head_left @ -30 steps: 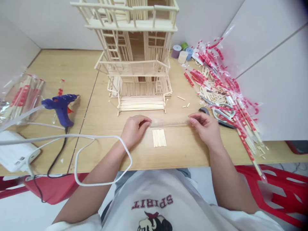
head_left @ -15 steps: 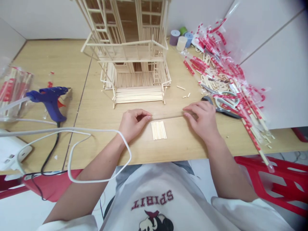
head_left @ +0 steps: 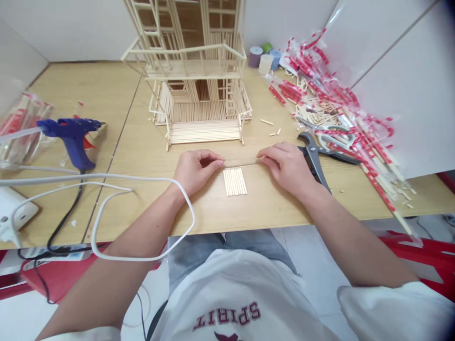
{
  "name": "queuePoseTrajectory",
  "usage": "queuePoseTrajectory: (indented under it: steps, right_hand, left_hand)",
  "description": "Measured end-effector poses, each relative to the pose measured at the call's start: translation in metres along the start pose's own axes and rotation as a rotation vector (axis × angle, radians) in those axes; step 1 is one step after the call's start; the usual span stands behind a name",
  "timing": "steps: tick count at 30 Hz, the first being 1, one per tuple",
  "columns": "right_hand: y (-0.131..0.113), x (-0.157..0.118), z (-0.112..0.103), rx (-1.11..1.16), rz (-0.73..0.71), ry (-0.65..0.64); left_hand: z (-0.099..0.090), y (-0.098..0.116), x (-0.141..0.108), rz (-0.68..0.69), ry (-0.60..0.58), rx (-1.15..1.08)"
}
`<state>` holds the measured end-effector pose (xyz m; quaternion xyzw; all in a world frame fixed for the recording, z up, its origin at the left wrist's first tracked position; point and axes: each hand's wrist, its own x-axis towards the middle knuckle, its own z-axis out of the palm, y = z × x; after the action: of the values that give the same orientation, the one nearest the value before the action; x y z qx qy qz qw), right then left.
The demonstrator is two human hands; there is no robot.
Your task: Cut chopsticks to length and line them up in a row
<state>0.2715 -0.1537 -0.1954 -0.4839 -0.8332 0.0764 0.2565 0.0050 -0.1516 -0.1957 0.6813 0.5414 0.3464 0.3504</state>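
A thin wooden stick (head_left: 241,164) lies crosswise between my hands, just above a row of short, cut sticks (head_left: 235,182) set side by side on the table. My left hand (head_left: 197,170) pinches its left end between thumb and fingertips. On the other side, my right hand (head_left: 284,166) has its thumb and fingers closed on the right end. A wooden stick house model (head_left: 204,130) with a balcony and porch stands behind my hands. Beside my right hand are dark-handled cutters (head_left: 313,154), partly hidden by the hand.
A blue glue gun (head_left: 73,137) and looping white cable (head_left: 142,258) are at left, with a white device (head_left: 17,210). At right lie scissors (head_left: 336,137), red-and-clear wrappers (head_left: 334,80) and stick scraps (head_left: 266,122). Small rolls (head_left: 255,57) stand at the back.
My right hand has moved left along the stick, closer to my left hand, and its fingers have closed more. More of the cutters shows. The whole view has shifted slightly.
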Motion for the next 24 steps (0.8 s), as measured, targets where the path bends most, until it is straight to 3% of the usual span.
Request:
queuePoseTrajectory:
  steps: [24]
  right_hand:
    - [-0.0013, -0.0044, 0.002, 0.017, -0.032, 0.072]
  left_hand:
    - [0.0, 0.0024, -0.0037, 0.025, -0.002, -0.005]
